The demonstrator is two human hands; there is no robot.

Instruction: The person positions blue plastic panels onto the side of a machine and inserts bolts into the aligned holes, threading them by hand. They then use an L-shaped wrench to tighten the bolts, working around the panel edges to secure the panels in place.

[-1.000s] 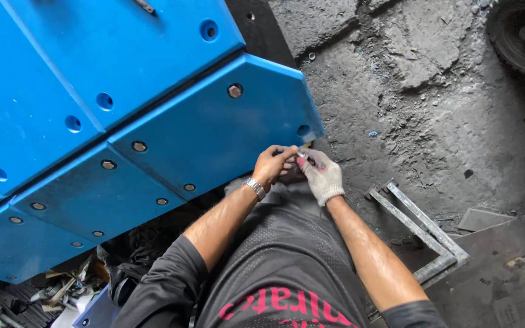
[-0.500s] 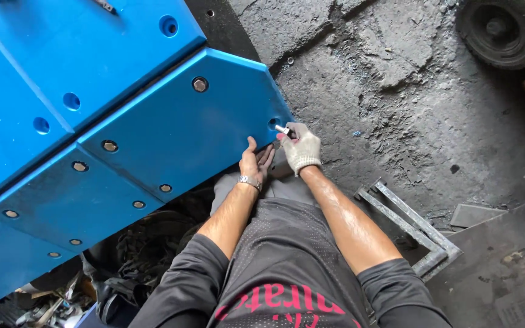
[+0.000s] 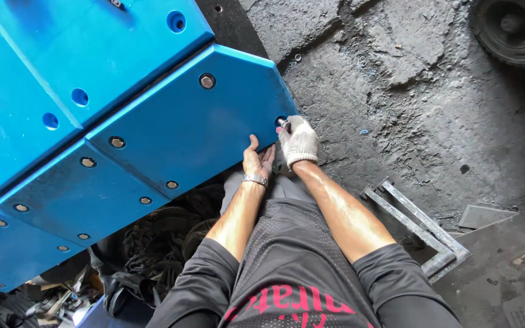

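seen from my head camera: my gloved right hand [image 3: 299, 141] is closed around a small metal bolt [image 3: 284, 124], its tip held right at a hole near the lower right corner of a big blue panel [image 3: 202, 127]. my bare left hand [image 3: 257, 161], a metal bracelet [image 3: 254, 179] on the wrist, lies flat with fingers spread against the lower edge of that same panel, just beside the gloved hand; it grips nothing. the bolt sits between the glove's fingertips and the panel corner, and how far it has entered the hole i cannot tell. several bolts are already seated along the panel's edges, one [image 3: 206, 80] near its top. more blue panels [image 3: 62, 67] with open round holes lie to the left, overlapping. beyond the corner is rough, cracked grey concrete floor [image 3: 432, 103]. a bent metal frame [image 3: 423, 228] lies on the floor to my right, a black tyre [image 3: 514, 30] sits at the top right, and dark scrap [image 3: 153, 249] is heaped under the panels.
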